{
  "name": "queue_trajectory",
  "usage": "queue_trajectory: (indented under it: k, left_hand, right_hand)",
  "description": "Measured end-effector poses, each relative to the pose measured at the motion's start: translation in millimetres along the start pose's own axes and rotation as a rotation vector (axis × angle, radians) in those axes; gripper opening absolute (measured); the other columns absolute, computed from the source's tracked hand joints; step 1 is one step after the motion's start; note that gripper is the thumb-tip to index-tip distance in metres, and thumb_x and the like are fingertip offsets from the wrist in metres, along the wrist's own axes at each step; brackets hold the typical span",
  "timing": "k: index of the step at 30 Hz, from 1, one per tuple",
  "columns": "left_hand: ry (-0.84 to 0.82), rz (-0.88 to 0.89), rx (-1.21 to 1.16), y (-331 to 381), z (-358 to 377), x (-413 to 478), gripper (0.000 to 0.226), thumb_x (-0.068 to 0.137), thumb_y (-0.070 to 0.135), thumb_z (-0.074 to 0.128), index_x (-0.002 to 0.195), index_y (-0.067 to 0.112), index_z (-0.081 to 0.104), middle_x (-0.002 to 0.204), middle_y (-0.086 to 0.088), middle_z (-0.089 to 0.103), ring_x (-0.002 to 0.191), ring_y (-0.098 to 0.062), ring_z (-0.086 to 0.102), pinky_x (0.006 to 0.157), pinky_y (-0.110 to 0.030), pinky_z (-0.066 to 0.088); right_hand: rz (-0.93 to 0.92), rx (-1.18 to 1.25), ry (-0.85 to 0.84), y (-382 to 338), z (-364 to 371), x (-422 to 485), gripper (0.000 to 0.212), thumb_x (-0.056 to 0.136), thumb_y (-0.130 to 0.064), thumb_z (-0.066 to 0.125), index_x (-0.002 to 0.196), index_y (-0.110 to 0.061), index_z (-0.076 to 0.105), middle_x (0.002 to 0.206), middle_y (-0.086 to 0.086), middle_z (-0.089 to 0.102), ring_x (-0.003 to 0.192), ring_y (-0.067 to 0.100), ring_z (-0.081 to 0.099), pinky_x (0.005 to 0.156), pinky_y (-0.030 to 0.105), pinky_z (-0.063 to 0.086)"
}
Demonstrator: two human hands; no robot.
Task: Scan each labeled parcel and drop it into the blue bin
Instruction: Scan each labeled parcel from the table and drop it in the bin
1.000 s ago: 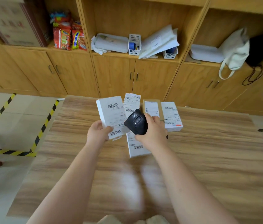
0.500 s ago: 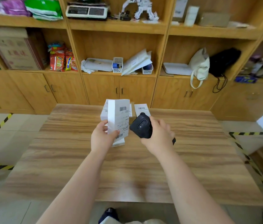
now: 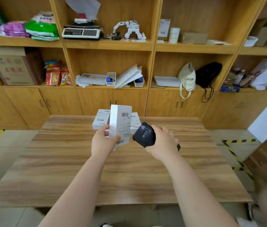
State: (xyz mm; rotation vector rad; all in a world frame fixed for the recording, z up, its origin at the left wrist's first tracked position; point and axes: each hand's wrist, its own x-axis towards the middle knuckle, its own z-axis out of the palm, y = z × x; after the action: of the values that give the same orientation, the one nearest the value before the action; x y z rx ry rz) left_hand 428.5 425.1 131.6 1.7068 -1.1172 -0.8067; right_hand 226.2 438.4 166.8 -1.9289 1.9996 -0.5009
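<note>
Parcel [image 3: 120,123], a white labelled box, has come up from low over the table [image 3: 129,169] to stand upright above its far half. The left hand [image 3: 102,141] grips its lower end, thumb across the label. Just beside it, the right hand [image 3: 162,141] wraps its fingers round the black scanner [image 3: 144,135], angled toward the label. The upper barcode looks tinged red, so I judge the scan is under way. The drop remains, and no blue bin is in sight. More parcels [image 3: 100,120] lie at the table's far edge. Behind the table stand wooden shelves [image 3: 109,45], and striped tape [image 3: 237,154] marks the floor either side of it.
</note>
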Motion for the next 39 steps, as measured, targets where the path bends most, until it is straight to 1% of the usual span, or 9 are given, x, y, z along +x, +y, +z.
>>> queue_trajectory:
  k: [6, 11, 17, 20, 23, 26, 29, 33, 39]
  left_hand:
    - [-0.005, -0.01, -0.046, 1.8, 3.1, -1.8, 0.055, 0.079, 0.021, 0.08, 0.128, 0.028, 0.057, 0.106, 0.003, 0.067, 0.089, -0.009, 0.065, 0.058, -0.025, 0.048]
    - [-0.044, -0.002, -0.035, -3.2, 13.0, 3.0, 0.056, 0.079, 0.021, 0.08, 0.129, 0.028, 0.056, 0.099, 0.009, 0.065, 0.089, -0.01, 0.064, 0.074, -0.037, 0.057]
    - [-0.172, 0.039, -0.043, -6.9, 21.8, 26.6, 0.043, 0.081, 0.014, 0.078, 0.115, 0.03, 0.057, 0.092, 0.013, 0.064, 0.083, 0.001, 0.06, 0.062, -0.022, 0.045]
    - [-0.242, 0.027, -0.033, -4.9, 25.0, 46.8, 0.044, 0.078, 0.019, 0.081, 0.117, 0.027, 0.062, 0.097, 0.011, 0.07, 0.088, -0.005, 0.065, 0.076, -0.031, 0.054]
    - [-0.345, -0.014, -0.089, -5.7, 34.3, 63.3, 0.041, 0.077, 0.02, 0.081, 0.114, 0.027, 0.066, 0.097, 0.007, 0.074, 0.088, -0.012, 0.071, 0.08, -0.042, 0.059]
    - [-0.485, -0.102, -0.196, -4.5, 50.9, 68.9, 0.037, 0.082, 0.015, 0.078, 0.115, 0.023, 0.065, 0.1, 0.004, 0.075, 0.086, -0.015, 0.073, 0.068, -0.036, 0.06]
    - [-0.632, -0.191, -0.231, -0.3, 74.1, 63.1, 0.034, 0.084, 0.017, 0.076, 0.115, 0.022, 0.065, 0.099, 0.004, 0.074, 0.083, -0.014, 0.073, 0.076, -0.043, 0.062]
    - [-0.837, -0.247, -0.287, 9.9, 106.9, 35.1, 0.032, 0.088, 0.013, 0.073, 0.118, 0.016, 0.062, 0.103, -0.002, 0.074, 0.069, -0.008, 0.073, 0.059, -0.031, 0.059]
    - [-1.136, -0.207, -0.263, 33.3, 145.6, -43.8, 0.046, 0.087, 0.017, 0.074, 0.129, 0.017, 0.055, 0.109, -0.001, 0.074, 0.081, -0.013, 0.074, 0.067, -0.033, 0.056]
  right_hand:
    - [0.041, 0.018, 0.022, 7.5, -6.8, -6.2, 0.065, 0.072, -0.029, 0.073, 0.129, -0.041, 0.046, 0.114, -0.006, 0.041, 0.12, 0.025, 0.038, 0.089, 0.04, 0.027]
    - [0.085, 0.014, 0.066, 12.6, -5.4, -9.1, 0.067, 0.071, -0.028, 0.073, 0.13, -0.041, 0.045, 0.11, -0.007, 0.037, 0.118, 0.025, 0.038, 0.088, 0.04, 0.027]
    - [0.23, 0.035, 0.077, 13.6, 1.8, -3.9, 0.066, 0.071, -0.029, 0.074, 0.129, -0.039, 0.045, 0.124, -0.003, 0.045, 0.119, 0.026, 0.039, 0.091, 0.042, 0.031]
    - [0.312, 0.081, 0.102, 8.7, 4.8, -2.4, 0.062, 0.073, -0.026, 0.075, 0.127, -0.038, 0.046, 0.123, -0.002, 0.043, 0.122, 0.028, 0.039, 0.097, 0.044, 0.031]
    - [0.396, 0.114, 0.148, 6.0, 8.6, -4.6, 0.064, 0.074, -0.028, 0.076, 0.129, -0.038, 0.045, 0.122, -0.003, 0.045, 0.122, 0.027, 0.04, 0.097, 0.045, 0.032]
    - [0.511, 0.142, 0.206, 9.6, 10.8, -15.1, 0.064, 0.073, -0.028, 0.076, 0.129, -0.037, 0.046, 0.119, -0.002, 0.046, 0.121, 0.028, 0.041, 0.097, 0.045, 0.034]
    - [0.661, 0.194, 0.284, 17.9, 9.2, -36.8, 0.065, 0.074, -0.028, 0.074, 0.132, -0.036, 0.046, 0.119, -0.001, 0.047, 0.122, 0.028, 0.042, 0.101, 0.044, 0.034]
    - [0.851, 0.166, 0.437, 32.6, 4.4, -78.8, 0.062, 0.074, -0.033, 0.075, 0.13, -0.028, 0.049, 0.123, 0.001, 0.048, 0.124, 0.029, 0.042, 0.105, 0.046, 0.036]
    - [1.038, 0.139, 0.723, 52.5, -5.8, -165.2, 0.088, 0.071, -0.032, 0.077, 0.148, -0.037, 0.035, 0.131, -0.002, 0.046, 0.123, 0.026, 0.042, 0.104, 0.041, 0.035]
